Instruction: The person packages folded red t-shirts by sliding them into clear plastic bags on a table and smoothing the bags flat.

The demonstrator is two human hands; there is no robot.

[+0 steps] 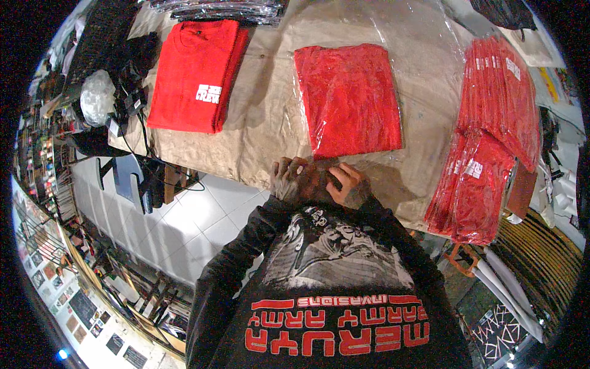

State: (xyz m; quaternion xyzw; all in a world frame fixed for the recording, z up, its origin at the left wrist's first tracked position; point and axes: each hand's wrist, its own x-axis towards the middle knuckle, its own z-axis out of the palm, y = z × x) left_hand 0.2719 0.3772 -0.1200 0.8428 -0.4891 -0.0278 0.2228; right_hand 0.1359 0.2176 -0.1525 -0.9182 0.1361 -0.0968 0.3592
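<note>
A folded red T-shirt (350, 101) lies flat inside a clear plastic bag (397, 110) on the cloth-covered table before me. At the near end of this bag, my left hand (286, 179) has its fingers curled over. Close by on the right, my right hand (349, 183) bends its thumb and fingers towards each other. Shadow and glare hide whether either hand pinches the plastic. To the left is a stack of folded red T-shirts (193, 74) without bags, the top one with a white print.
Bagged red shirts pile up at the table's right side, one stack (495, 92) behind another (470, 189). Black plastic-wrapped items (226, 11) lie at the far edge. Cables (143, 120) and a ball of clear plastic (97, 98) are at the left. A handsaw (500, 286) hangs or stands at lower right.
</note>
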